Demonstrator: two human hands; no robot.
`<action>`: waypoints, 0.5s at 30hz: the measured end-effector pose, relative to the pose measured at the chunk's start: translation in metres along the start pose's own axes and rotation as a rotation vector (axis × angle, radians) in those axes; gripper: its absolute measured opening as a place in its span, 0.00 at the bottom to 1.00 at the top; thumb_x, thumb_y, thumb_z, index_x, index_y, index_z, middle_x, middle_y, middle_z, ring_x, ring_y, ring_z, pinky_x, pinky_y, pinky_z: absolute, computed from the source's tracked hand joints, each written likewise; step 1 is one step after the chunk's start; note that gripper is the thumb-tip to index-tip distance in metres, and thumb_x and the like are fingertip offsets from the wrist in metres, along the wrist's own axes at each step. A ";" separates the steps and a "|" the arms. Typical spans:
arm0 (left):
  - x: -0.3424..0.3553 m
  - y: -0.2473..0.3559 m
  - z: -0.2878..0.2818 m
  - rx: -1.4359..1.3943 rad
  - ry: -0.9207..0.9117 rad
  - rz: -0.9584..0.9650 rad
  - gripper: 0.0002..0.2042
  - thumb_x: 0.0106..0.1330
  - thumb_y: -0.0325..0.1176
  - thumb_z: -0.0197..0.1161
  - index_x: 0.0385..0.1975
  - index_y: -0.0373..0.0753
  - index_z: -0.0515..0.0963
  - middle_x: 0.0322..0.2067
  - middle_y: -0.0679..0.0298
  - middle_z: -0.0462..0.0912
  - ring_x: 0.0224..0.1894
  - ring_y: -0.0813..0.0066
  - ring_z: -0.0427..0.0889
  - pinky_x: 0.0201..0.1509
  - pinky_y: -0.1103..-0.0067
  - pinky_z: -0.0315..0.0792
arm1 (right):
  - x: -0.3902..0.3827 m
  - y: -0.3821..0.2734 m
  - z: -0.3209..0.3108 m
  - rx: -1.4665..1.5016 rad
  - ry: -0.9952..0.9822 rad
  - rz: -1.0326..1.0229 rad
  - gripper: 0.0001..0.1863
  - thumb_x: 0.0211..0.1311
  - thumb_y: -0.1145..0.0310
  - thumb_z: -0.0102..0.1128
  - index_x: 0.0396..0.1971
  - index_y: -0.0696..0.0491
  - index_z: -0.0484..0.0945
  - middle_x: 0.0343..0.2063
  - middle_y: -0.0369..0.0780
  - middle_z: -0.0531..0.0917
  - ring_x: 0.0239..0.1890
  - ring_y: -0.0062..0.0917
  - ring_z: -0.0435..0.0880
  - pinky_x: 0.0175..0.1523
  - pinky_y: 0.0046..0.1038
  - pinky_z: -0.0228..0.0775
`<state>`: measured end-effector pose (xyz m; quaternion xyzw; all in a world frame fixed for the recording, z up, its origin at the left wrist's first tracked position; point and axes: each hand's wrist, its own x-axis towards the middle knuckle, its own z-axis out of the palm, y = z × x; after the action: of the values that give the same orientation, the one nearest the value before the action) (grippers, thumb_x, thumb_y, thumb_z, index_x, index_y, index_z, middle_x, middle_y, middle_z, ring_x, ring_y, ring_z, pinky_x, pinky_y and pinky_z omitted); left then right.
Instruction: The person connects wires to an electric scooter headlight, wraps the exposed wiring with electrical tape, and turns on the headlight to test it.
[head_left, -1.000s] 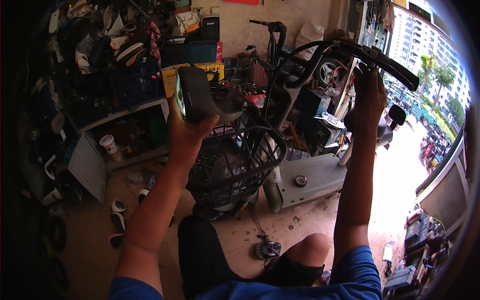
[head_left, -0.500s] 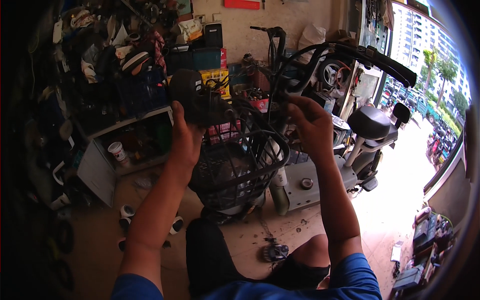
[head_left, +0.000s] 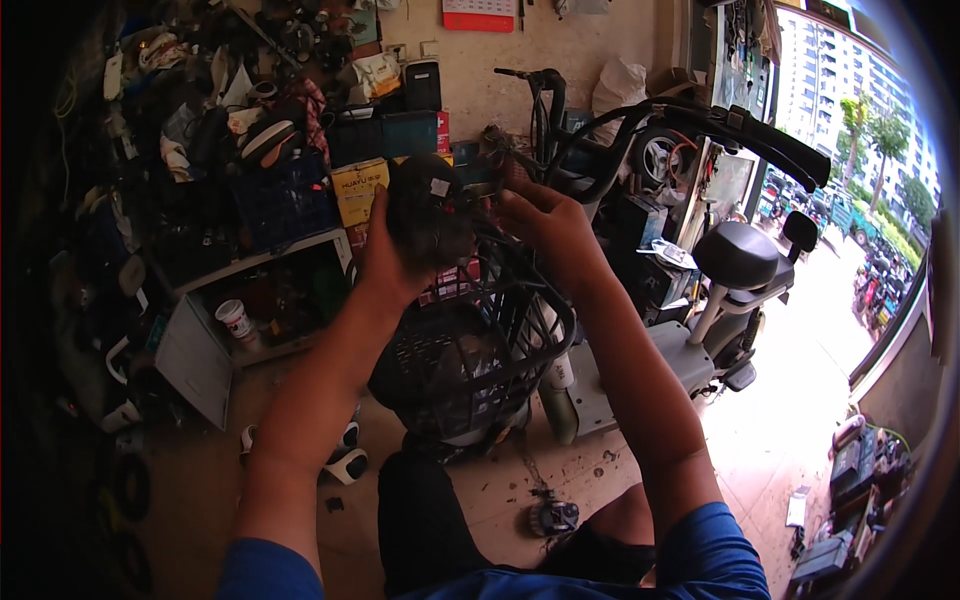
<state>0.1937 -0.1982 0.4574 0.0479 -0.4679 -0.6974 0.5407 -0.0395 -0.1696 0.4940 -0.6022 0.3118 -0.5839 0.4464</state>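
Note:
My left hand [head_left: 388, 262] is wrapped around a dark rounded housing [head_left: 422, 190], possibly a scooter's headlight or instrument cover, with a small pale sticker on it. Thin wires and dark inner parts show at its right side. Close to those wires, my right hand [head_left: 553, 228] has its thumb and fingers pinched together; what lies between them is too dark to make out. Beneath both hands is the black front basket [head_left: 455, 388] of an electric scooter. The scooter's handlebar grip [head_left: 785, 148] reaches out to the right, and its grey footboard [head_left: 640, 370] runs behind my right forearm.
The scooter's black seat [head_left: 737, 252] stands at right. A low cabinet with an open door [head_left: 195, 350] holds a paper cup [head_left: 234, 318]. White-and-black round parts [head_left: 347, 466] and a small dark motor-like part [head_left: 553, 517] lie on the floor. Cluttered shelves fill the left.
My left hand has turned the housing and brought it to the right, showing its sticker. My right hand has moved left, close to the housing's wires.

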 end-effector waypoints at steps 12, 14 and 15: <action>-0.014 -0.003 0.019 0.079 0.105 0.003 0.37 0.79 0.67 0.34 0.67 0.40 0.70 0.54 0.55 0.83 0.54 0.63 0.86 0.57 0.66 0.85 | -0.010 0.009 0.026 -0.534 0.058 -0.531 0.20 0.57 0.67 0.78 0.49 0.58 0.86 0.42 0.45 0.90 0.46 0.29 0.90 0.52 0.29 0.81; -0.013 -0.003 0.007 0.049 -0.028 0.021 0.38 0.77 0.68 0.37 0.68 0.39 0.69 0.53 0.52 0.84 0.53 0.60 0.87 0.57 0.64 0.85 | -0.010 0.008 0.027 -0.476 0.061 -0.471 0.20 0.57 0.66 0.78 0.48 0.59 0.87 0.41 0.45 0.90 0.45 0.29 0.90 0.51 0.29 0.81; -0.014 -0.004 0.006 0.048 -0.026 0.018 0.38 0.77 0.68 0.37 0.68 0.39 0.69 0.53 0.52 0.84 0.53 0.60 0.87 0.57 0.64 0.85 | -0.010 0.008 0.027 -0.422 0.064 -0.413 0.19 0.56 0.66 0.79 0.46 0.59 0.87 0.40 0.46 0.90 0.44 0.29 0.90 0.50 0.30 0.81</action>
<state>0.1932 -0.1836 0.4521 0.0475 -0.4918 -0.6817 0.5397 -0.0129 -0.1594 0.4849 -0.7135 0.3113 -0.6034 0.1729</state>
